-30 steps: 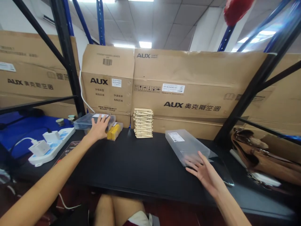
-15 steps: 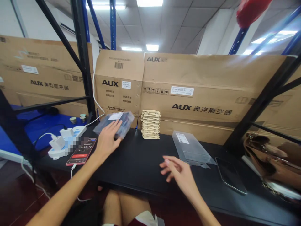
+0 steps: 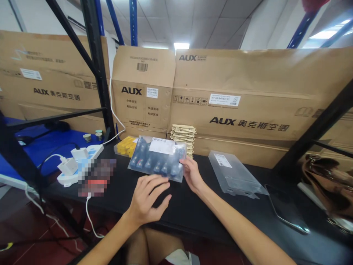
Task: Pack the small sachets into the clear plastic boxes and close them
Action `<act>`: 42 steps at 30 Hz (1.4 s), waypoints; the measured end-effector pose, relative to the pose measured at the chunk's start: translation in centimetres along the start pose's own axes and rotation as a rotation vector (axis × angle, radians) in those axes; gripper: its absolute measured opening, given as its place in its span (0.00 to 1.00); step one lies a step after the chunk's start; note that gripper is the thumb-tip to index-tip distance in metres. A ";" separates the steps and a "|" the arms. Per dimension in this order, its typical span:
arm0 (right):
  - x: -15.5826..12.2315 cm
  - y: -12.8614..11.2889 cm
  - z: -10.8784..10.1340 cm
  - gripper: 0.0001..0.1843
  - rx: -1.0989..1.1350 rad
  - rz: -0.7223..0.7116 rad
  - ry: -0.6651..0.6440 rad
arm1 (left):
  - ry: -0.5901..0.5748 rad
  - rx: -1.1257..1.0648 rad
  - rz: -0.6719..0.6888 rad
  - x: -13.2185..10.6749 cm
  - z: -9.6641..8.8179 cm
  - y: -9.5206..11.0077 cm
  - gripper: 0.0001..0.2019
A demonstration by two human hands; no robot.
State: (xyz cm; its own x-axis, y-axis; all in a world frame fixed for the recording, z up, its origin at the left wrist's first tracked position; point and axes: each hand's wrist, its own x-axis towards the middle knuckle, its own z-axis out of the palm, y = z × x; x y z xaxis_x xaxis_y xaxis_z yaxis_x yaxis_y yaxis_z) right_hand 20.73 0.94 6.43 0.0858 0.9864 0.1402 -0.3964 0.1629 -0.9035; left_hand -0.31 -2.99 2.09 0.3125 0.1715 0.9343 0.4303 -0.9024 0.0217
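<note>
Large cardboard AUX cartons (image 3: 228, 110) stand in a row behind a black table (image 3: 198, 221). The main thing is a clear plastic bag (image 3: 156, 158) with many small blue and dark items inside, and it lies low over the table, but I cannot tell if it touches. Behind this bag is a neat stack of kraft paper packets (image 3: 183, 138), and these packets are not opened, as far as can be seen. To its right lies a flat clear plastic sleeve (image 3: 233, 175), which looks unfilled. To its left are a yellow pack (image 3: 125, 146) and a white power strip (image 3: 79, 165). The right hand (image 3: 193, 175) is closed on the bag's right edge, pinching it. The left hand (image 3: 149, 198) is open and a little curved, just below the bag, not gripping it.
</note>
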 end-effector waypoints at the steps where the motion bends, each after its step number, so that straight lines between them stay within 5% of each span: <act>1: 0.0 0.0 -0.2 0.19 0.033 -0.001 -0.021 | 0.017 -0.046 -0.016 -0.2 -0.2 0.1 0.14; 3: -0.4 0.1 -0.4 0.19 0.114 0.019 -0.077 | -0.071 -0.116 -0.169 -0.5 -0.3 -0.2 0.02; 7: -1.4 0.4 -0.2 0.19 0.223 0.079 -0.136 | -0.278 -0.171 -0.735 -0.7 0.3 -1.6 0.16; 13: -1.4 0.7 0.0 0.19 0.087 0.052 -0.248 | -0.042 -0.762 -1.086 -0.5 0.3 -2.5 0.24; 18: -1.6 1.4 0.3 0.23 -0.057 -0.016 -0.260 | 0.203 -0.774 -1.150 -0.2 -0.1 -2.5 0.21; 25: -1.3 2.3 0.1 0.23 -0.025 0.030 -0.112 | 0.232 -0.774 -1.179 -0.1 0.0 -2.4 0.24; 33: -1.4 2.2 -0.1 0.21 0.049 0.090 -0.209 | 0.221 -0.761 -1.151 0.0 -0.3 -2.1 0.24; 42: -1.3 3.0 -0.3 0.18 0.035 0.048 -0.141 | 0.183 -0.773 -1.181 -0.1 -0.3 -2.3 0.25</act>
State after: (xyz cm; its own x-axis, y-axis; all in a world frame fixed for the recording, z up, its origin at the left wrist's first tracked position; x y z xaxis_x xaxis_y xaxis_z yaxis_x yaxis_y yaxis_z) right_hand 19.75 0.17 3.40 -0.0616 0.9860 0.1551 -0.4291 0.1141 -0.8960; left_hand -1.62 -1.03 2.04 -0.0359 0.9644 0.2618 -0.2250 -0.2631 0.9382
